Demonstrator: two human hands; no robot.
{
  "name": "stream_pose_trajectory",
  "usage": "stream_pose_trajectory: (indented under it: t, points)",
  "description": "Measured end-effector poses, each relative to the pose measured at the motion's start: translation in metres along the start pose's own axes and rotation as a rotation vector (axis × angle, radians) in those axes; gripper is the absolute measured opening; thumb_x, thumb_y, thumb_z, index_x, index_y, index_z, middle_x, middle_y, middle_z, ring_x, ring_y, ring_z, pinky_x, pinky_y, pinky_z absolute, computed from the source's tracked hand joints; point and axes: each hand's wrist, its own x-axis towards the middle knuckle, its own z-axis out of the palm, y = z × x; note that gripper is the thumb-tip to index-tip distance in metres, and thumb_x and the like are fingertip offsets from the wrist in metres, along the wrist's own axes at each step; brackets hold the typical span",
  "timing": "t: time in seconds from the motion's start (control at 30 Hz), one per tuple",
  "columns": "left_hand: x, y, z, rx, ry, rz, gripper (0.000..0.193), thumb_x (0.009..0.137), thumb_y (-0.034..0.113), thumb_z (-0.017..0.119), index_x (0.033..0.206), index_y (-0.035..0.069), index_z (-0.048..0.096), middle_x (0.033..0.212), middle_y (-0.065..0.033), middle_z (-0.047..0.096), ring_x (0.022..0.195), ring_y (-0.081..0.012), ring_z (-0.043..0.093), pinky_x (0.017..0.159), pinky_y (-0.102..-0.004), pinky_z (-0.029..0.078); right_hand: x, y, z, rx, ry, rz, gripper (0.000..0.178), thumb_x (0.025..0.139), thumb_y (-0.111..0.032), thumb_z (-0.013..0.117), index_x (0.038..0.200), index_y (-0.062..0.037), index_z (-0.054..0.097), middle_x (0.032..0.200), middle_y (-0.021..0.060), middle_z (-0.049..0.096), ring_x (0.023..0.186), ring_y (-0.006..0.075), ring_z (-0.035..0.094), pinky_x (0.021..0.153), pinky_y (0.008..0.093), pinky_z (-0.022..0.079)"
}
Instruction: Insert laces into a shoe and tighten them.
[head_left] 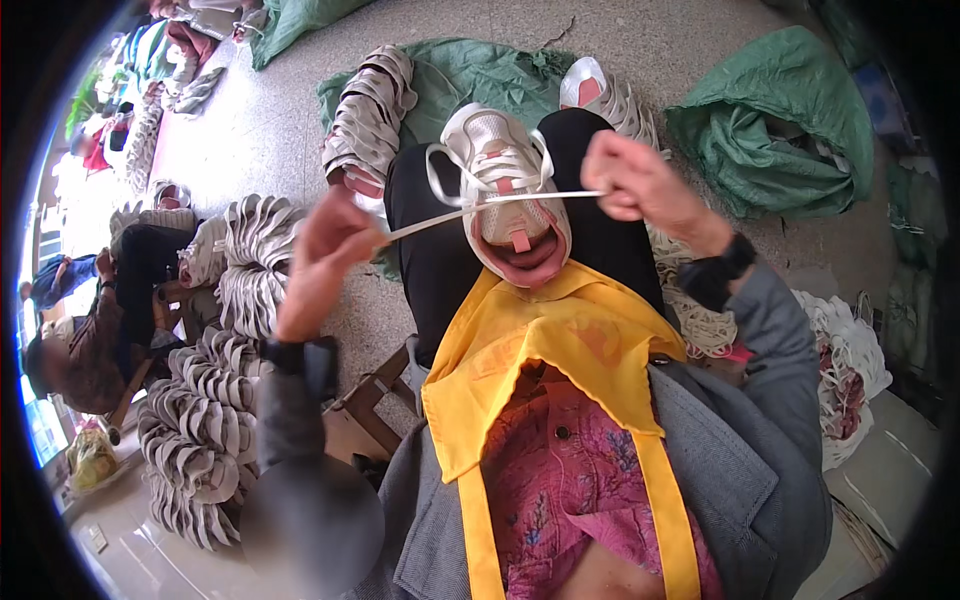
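A cream sneaker (512, 222) with a pink lining, pink tongue tab and pale laces rests on my lap, its opening toward me and its toe pointing away. Lace loops stand out on both sides of its throat. Across the shoe a white shoelace (430, 221) is stretched nearly straight between my hands. Left of the shoe, my left hand (330, 250) pinches one part of the lace. My right hand (640, 188), to the right and slightly higher, has its fingers curled closed on the other part. Both hands are a little blurred.
Stacked pale shoes (370, 115) lie ahead, with more shoe rows (200, 420) along my left. A green sack (775, 130) bulges at far right. Loose white laces (705, 325) lie beside my right thigh. Another person (75, 365) sits at far left.
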Motion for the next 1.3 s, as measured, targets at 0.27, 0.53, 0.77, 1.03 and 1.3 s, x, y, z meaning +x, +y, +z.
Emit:
stream_pose_trajectory:
  t: [0.27,0.53,0.77,1.03,1.3]
  points:
    - [-0.031,-0.010,-0.056,0.044,-0.187,-0.188,0.016,0.092,0.009,0.072,0.089,0.009,0.056,0.081,0.0011,0.059,0.070,-0.0084,0.055,0.065,-0.0237,0.043,-0.097,-0.004,-0.132,0.220,0.331,-0.116,0.012,0.105,-0.012,0.050,0.093,-0.0104,0.048,0.089,-0.0024,0.049,0.062,0.0015,0.033,0.053,0.0165,0.030]
    - [0.022,-0.004,0.069,0.552,-0.076,0.251,0.028,0.085,0.005,0.076,0.106,0.002,0.058,0.088,-0.0052,0.062,0.075,-0.0129,0.060,0.067,-0.0271,0.050,-0.069,0.006,-0.085,-0.249,0.401,-0.036,0.011,0.102,-0.015,0.061,0.105,-0.0050,0.063,0.085,-0.0018,0.063,0.060,0.0021,0.053,0.050,0.0187,0.044]
    - [0.056,-0.027,0.102,0.390,0.117,0.389,0.020,0.087,0.000,0.067,0.102,0.001,0.054,0.080,-0.0078,0.062,0.067,-0.0161,0.062,0.060,-0.0291,0.049,-0.013,0.014,-0.010,-0.611,0.307,-0.213,0.026,0.094,-0.005,0.070,0.120,-0.0026,0.066,0.105,0.0011,0.069,0.071,0.0001,0.057,0.057,0.0173,0.046]
    - [0.059,-0.016,0.106,-0.092,-0.069,0.154,0.006,0.093,0.002,0.064,0.096,0.001,0.059,0.086,-0.0001,0.063,0.082,-0.0059,0.060,0.074,-0.0234,0.049,0.025,0.015,0.026,-0.645,0.275,-0.312,0.012,0.096,-0.005,0.067,0.108,-0.0006,0.070,0.087,-0.0018,0.068,0.068,0.0019,0.060,0.058,0.0188,0.049]
    - [0.058,-0.009,0.089,-0.018,-0.317,0.062,0.015,0.095,0.014,0.065,0.090,0.002,0.057,0.085,0.0035,0.055,0.083,-0.0037,0.050,0.075,-0.0215,0.041,0.035,0.013,0.024,-0.400,0.154,-0.236,0.016,0.099,-0.008,0.064,0.112,-0.0007,0.069,0.088,-0.0015,0.068,0.065,0.0021,0.058,0.053,0.0184,0.048]
